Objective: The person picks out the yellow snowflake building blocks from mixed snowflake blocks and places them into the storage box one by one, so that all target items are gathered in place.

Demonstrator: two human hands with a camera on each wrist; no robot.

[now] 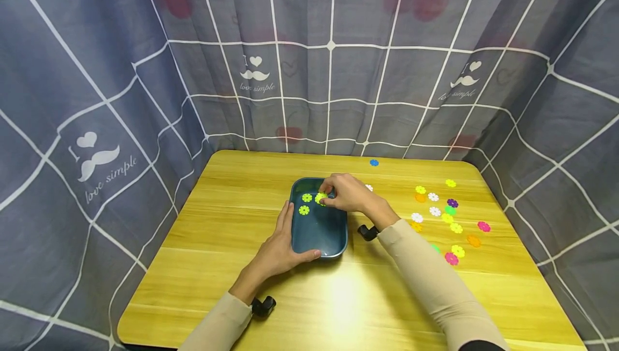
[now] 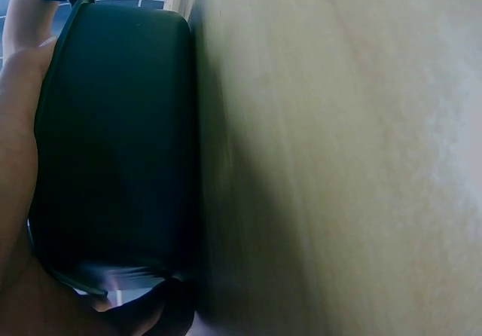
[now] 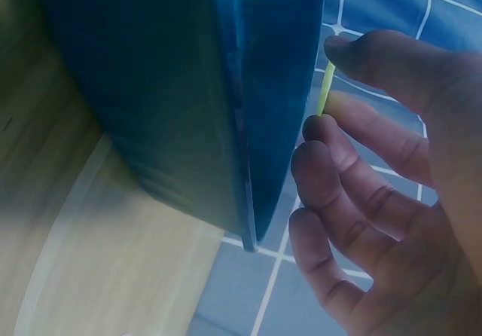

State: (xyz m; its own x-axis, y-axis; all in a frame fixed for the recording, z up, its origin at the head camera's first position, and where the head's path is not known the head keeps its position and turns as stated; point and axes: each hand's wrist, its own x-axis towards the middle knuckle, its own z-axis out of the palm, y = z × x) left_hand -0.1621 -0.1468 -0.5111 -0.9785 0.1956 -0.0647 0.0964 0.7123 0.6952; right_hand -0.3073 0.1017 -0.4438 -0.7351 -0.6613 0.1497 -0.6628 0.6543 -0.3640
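On the curtain (image 1: 367, 71), "I" with a heart, a moustache and the words "love simple" are printed; this print (image 1: 257, 76) can be read at left, at far centre and at far right.

The tray (image 1: 319, 233) is set on the table (image 1: 203, 243), with its long sides running near to far. It is well apart from the table's edges: a wide stretch of wood is left between it and the left edge, and another between it and the near edge. Its far half is partly covered by the right hand (image 1: 347, 194), which is reached in over the right rim, wrist bent. By its thumb and forefinger a yellow-green flower (image 3: 326, 87) is pinched edge-on, the gap closed to the flower's thickness; the other fingers are bent beside it. Two like flowers (image 1: 303, 210) are laid on the tray floor, just left of the fingertips.

The tray's near left corner is spanned by the left hand (image 1: 278, 251): its fingers are laid along the left wall and its thumb is rested at the near rim, widely spread.

To the right, loose coloured flowers (image 1: 483, 226) are scattered, some overlapped. Both forearms are covered by beige sleeves (image 1: 420, 265).
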